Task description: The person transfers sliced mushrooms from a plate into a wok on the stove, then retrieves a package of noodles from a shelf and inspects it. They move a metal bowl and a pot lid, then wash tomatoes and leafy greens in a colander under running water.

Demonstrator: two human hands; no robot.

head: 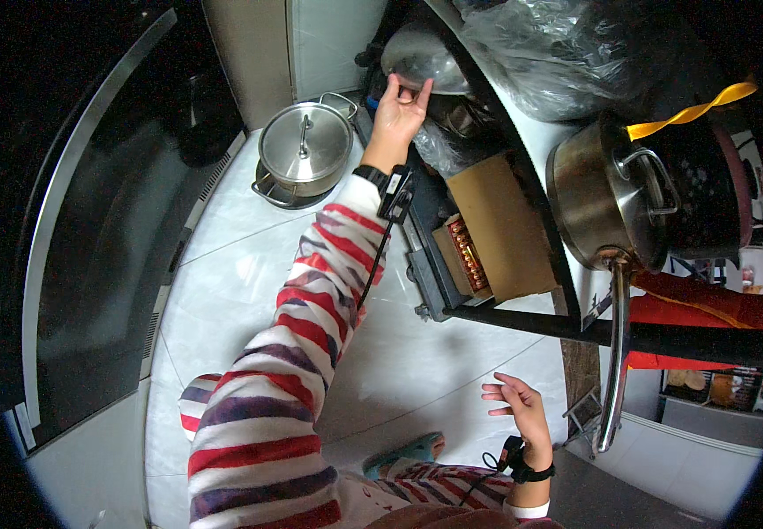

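Note:
My left hand (400,122) reaches into a low rack at the top, palm towards me. Its fingertips lie at the lower rim of a shiny round metal bowl or lid (421,56); whether they grip it cannot be told. Just below the hand, a crumpled clear plastic bag (439,149) lies on the rack. My right hand (520,410) hangs low over the tiled floor, fingers apart, holding nothing. Left of my left hand, a lidded stainless steel pot (305,142) stands on a dark round base (295,200) on the floor.
A cardboard box (500,225) with a red packet (467,254) sits on the lower rack. On the upper shelf, a lidded steel saucepan (586,198) juts its long handle (614,357) over the edge, beside plastic bags (540,59). A dark glass-fronted appliance (123,218) stands left.

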